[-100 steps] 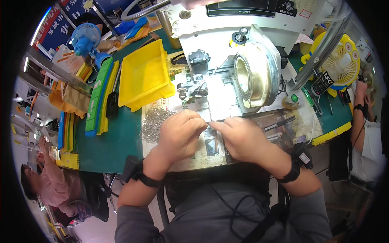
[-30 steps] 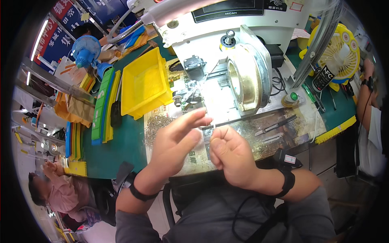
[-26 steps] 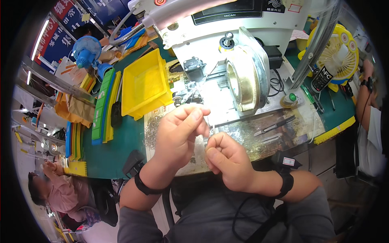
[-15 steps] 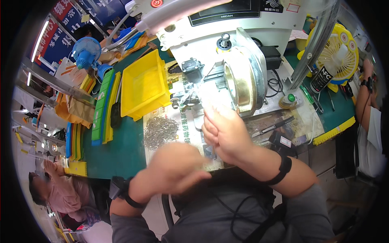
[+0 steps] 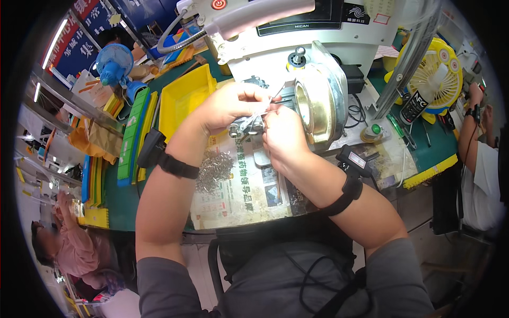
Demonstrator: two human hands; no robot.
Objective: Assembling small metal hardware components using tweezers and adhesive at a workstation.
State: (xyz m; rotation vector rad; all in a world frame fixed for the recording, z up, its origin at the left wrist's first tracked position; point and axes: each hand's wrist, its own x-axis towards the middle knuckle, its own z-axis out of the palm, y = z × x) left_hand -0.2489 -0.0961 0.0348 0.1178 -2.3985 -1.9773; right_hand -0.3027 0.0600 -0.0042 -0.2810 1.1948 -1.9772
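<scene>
Both hands meet at the front of a bench machine, beside its brass-coloured wheel (image 5: 312, 112). My left hand (image 5: 229, 107) is closed, thumb and fingers pinched together at the machine's small metal fixture (image 5: 245, 127); what it grips, if anything, is hidden by glare and fingers. My right hand (image 5: 286, 133) is closed just to the right and slightly nearer, its fingertips pinching a thin metal piece (image 5: 271, 111) too small to name exactly. Nearer on the left, a pile of small thin metal pieces (image 5: 213, 170) lies on printed paper (image 5: 238, 206), partly below my left forearm.
A yellow bin (image 5: 183, 98) stands left of the machine, with stacked green, blue and yellow trays (image 5: 135, 138) beyond it. A lamp arm (image 5: 260, 18) crosses above. On the right are a yellow fan (image 5: 432, 71), a dark bottle (image 5: 412, 108) and a green button (image 5: 376, 129). People sit at both sides.
My left hand has moved up and forward from near the table's front edge to the fixture. My right hand has shifted slightly nearer. More of the printed paper is uncovered.
</scene>
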